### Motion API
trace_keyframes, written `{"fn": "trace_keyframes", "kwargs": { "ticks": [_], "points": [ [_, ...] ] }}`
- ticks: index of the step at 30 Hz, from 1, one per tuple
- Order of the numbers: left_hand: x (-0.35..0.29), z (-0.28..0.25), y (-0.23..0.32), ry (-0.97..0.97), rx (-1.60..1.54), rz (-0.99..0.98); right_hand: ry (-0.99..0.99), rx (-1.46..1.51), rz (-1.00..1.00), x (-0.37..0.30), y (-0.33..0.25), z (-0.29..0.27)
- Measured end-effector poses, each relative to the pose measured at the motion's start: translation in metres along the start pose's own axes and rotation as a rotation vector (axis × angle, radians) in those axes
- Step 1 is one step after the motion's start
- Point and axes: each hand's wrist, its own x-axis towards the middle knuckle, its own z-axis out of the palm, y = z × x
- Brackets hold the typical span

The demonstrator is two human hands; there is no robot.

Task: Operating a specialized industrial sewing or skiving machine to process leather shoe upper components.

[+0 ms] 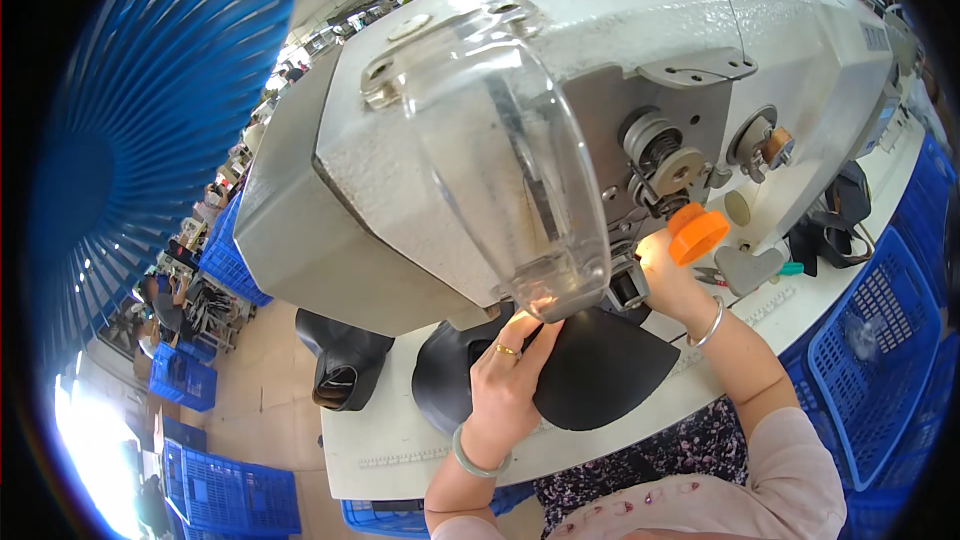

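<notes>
A large pale sewing machine [760, 20] with a clear plastic guard [500, 170] fills the upper middle. Below its head lies a smooth black leather-like piece [605, 370], fanning out toward me. My left hand [505, 390], with a ring and a bangle, grips this piece beside the sewing spot; its fingertips are partly hidden under the guard. A second rounded black part [440, 375] shows left of that hand; whether the two are joined I cannot tell. My right hand [668, 275] reaches behind the orange knob [697, 233], its fingers mostly hidden by the machine.
At the table's left edge rests a black shaped leather-like item [343, 360]. Black strappy pieces [840, 220] and a green-tipped tool [790, 268] lie to the right. Blue crates [880, 360] stand beyond the table's right edge. A blue fan [130, 140] looms at upper left.
</notes>
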Motion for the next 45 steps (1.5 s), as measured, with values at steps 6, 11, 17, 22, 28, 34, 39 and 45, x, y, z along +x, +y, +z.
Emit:
{"fn": "trace_keyframes", "kwargs": {
  "ticks": [6,11,17,22,28,34,39,45],
  "points": [
    [0.0,-0.001,-0.009,-0.025,-0.032,0.016,0.119,0.068,-0.017,-0.004,-0.006,0.005],
    [0.001,-0.005,-0.011,-0.042,-0.035,0.028,0.168,0.073,-0.039,-0.007,-0.007,0.008],
    [0.005,-0.007,-0.015,-0.069,-0.048,0.051,0.204,0.064,-0.039,-0.01,-0.001,0.012],
    [0.011,-0.012,-0.024,-0.076,-0.071,0.089,0.247,0.045,-0.007,-0.015,-0.002,0.016],
    [0.011,-0.024,-0.037,-0.261,-0.046,0.046,0.278,0.084,0.035,-0.025,-0.004,0.023],
    [0.018,-0.039,0.016,-0.517,-0.078,-0.026,0.284,0.079,0.065,-0.026,0.003,0.027],
    [0.004,0.012,0.036,-0.137,0.223,-0.032,0.203,0.098,0.066,-0.028,-0.003,0.021],
    [0.007,-0.01,0.005,-0.008,-0.426,-0.275,0.071,0.226,0.111,-0.019,-0.004,0.015]
  ]
}}
